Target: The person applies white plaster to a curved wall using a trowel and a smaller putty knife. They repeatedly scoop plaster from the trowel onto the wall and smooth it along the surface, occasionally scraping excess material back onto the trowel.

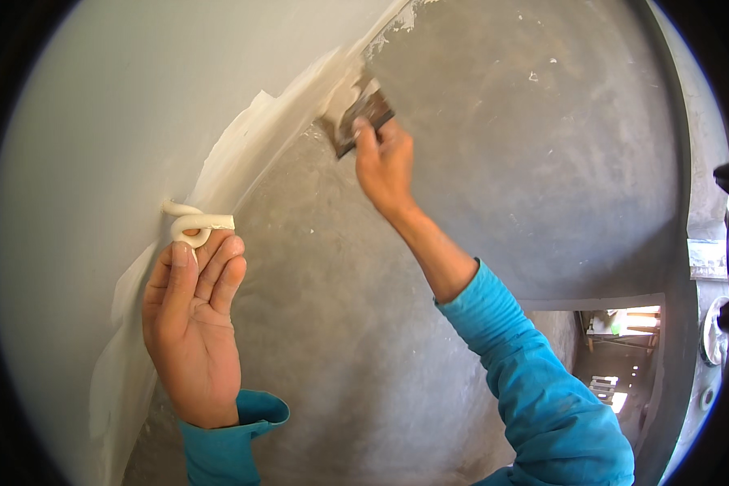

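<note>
My right hand (386, 172) grips a dark, flat putty knife (373, 112), somewhat blurred, with pale putty (344, 95) on it. Its blade lies against the corner seam, where a pale band of smoothed putty (255, 142) runs between the light wall and the grey surface. Lower left, my left hand (196, 324) is raised palm toward me, thumb and fingertips pinching a looped cream conduit tube (193, 225). One end of the tube meets the light surface; its cut end points right. The fingers partly hide the loop's underside.
A smooth light-painted surface (97, 121) fills the left side. Grey, mottled plaster (494, 162) spreads across the middle and right. At the lower right is an opening (616, 348) with a bright area beyond. A pale edge strip (709, 259) stands at the far right, beside a round whitish fitting (713, 332).
</note>
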Demonstrator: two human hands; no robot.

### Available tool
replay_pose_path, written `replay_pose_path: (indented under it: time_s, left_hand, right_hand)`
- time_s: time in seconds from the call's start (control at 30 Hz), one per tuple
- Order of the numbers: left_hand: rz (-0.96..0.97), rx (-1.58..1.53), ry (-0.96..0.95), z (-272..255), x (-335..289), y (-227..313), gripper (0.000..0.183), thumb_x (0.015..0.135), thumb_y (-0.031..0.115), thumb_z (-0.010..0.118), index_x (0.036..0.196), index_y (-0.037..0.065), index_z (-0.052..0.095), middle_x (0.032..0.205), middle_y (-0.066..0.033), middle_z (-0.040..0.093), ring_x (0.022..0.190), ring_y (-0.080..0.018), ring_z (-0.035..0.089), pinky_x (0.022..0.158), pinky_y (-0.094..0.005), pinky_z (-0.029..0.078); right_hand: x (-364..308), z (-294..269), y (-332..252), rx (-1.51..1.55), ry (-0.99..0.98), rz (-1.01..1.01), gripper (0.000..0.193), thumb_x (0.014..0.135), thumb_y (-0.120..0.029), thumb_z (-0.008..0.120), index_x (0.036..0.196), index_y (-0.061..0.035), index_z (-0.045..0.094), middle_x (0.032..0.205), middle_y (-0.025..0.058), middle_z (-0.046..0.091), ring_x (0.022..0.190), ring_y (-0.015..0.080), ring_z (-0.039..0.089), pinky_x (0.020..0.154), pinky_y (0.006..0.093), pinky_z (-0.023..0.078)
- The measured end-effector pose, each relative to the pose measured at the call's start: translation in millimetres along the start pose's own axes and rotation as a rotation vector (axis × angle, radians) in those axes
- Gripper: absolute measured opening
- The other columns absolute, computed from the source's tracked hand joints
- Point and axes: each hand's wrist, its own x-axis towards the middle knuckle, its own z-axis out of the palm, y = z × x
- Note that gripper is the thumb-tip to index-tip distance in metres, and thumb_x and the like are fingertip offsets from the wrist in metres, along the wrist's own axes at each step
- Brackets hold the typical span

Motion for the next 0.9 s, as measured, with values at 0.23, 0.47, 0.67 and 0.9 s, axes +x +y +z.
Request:
replay_pose_path:
  time_s: [0.23, 0.47, 0.67, 0.9]
  left_hand:
    - [-0.026, -0.01, 0.014, 0, 3, 0, 0.03, 0.101, 0.022, 0.059, 0.117, -0.004, 0.061, 0.116, -0.0204, 0.069, 0.107, -0.0251, 0.069, 0.094, -0.0329, 0.057]
    - [-0.018, 0.001, 0.032, 2, 1, 0, 0.03, 0.101, 0.021, 0.06, 0.116, -0.004, 0.062, 0.115, -0.0206, 0.069, 0.107, -0.026, 0.069, 0.094, -0.0336, 0.057]
    - [-0.016, 0.013, 0.015, 1, 2, -1, 0.03, 0.101, 0.021, 0.06, 0.116, -0.004, 0.062, 0.114, -0.0205, 0.07, 0.107, -0.026, 0.07, 0.095, -0.0337, 0.057]
    - [-0.029, 0.003, 0.084, -1, 4, 0, 0.03, 0.101, 0.021, 0.06, 0.116, -0.004, 0.062, 0.116, -0.0215, 0.069, 0.107, -0.026, 0.069, 0.095, -0.0342, 0.057]
  right_hand:
    - [-17, 85, -13, -0.282, 0.219, -0.422, 0.033, 0.093, -0.006, 0.058, 0.124, 0.0062, 0.059, 0.104, 0.022, 0.066, 0.088, 0.0367, 0.065, 0.073, 0.0383, 0.051]
    - [17, 14, 38, -0.185, 0.146, -0.237, 0.019, 0.095, -0.009, 0.063, 0.102, 0.0075, 0.068, 0.082, 0.0109, 0.07, 0.073, 0.0126, 0.058, 0.067, 0.03, 0.048]
    - [71, 4, 41, -0.003, 0.07, -0.118, 0.018, 0.096, -0.008, 0.062, 0.104, 0.0046, 0.071, 0.088, -0.0019, 0.069, 0.078, 0.0079, 0.056, 0.071, 0.0264, 0.047]
    - [-40, 30, -12, -0.001, -0.195, -0.319, 0.026, 0.097, -0.008, 0.059, 0.118, 0.0054, 0.065, 0.094, 0.0174, 0.073, 0.079, 0.0206, 0.07, 0.069, 0.0311, 0.053]
